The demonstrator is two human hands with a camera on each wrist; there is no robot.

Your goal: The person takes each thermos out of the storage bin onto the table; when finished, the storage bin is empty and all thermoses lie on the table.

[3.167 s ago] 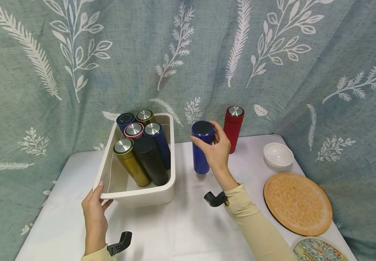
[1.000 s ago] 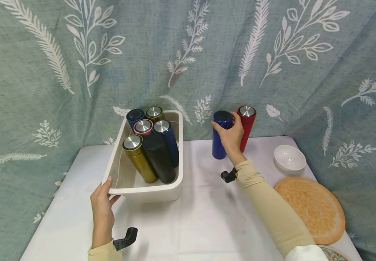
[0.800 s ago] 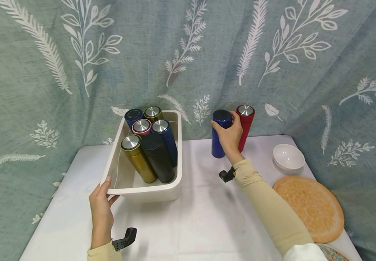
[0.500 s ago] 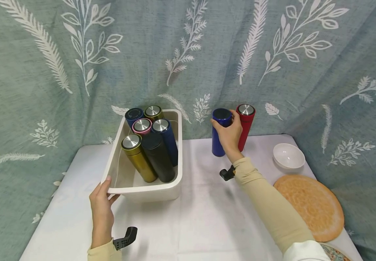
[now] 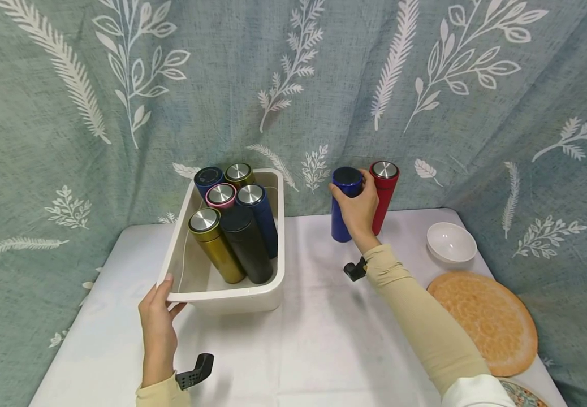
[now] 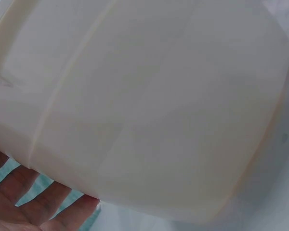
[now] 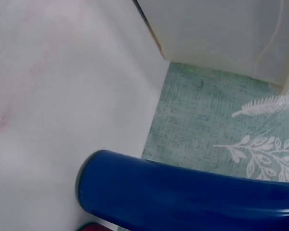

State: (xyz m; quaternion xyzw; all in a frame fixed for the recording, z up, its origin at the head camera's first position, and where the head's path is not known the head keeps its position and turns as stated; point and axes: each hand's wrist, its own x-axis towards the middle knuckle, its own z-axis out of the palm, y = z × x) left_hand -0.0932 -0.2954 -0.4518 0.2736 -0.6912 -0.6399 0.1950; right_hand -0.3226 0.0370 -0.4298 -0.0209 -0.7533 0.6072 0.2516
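Observation:
My right hand (image 5: 357, 206) grips a blue thermos flask (image 5: 341, 223) near its dark lid, thumb on the left and fingers round the far right side. The flask is upright at the back of the table; its blue side also fills the bottom of the right wrist view (image 7: 183, 192). Just right of it stands a red thermos flask (image 5: 385, 195), partly behind my hand. My left hand (image 5: 158, 325) holds the near left corner of a white plastic bin (image 5: 232, 302), thumb over the rim and fingers beneath. Several flasks stand in the bin, among them a gold one (image 5: 217, 251) and a black one (image 5: 247, 249).
A white bowl (image 5: 451, 242) sits at the right back. In front of it lies a round tan mat (image 5: 484, 322), and a patterned round piece (image 5: 522, 394) shows below, cut by the frame edge. A green leaf-print curtain (image 5: 293, 102) hangs behind the white-covered table (image 5: 293, 350).
Since the oldest frame, my right hand has carried the blue flask right and back, beside the red one. Over the last second both hands have stayed nearly still. The head view has shifted slightly.

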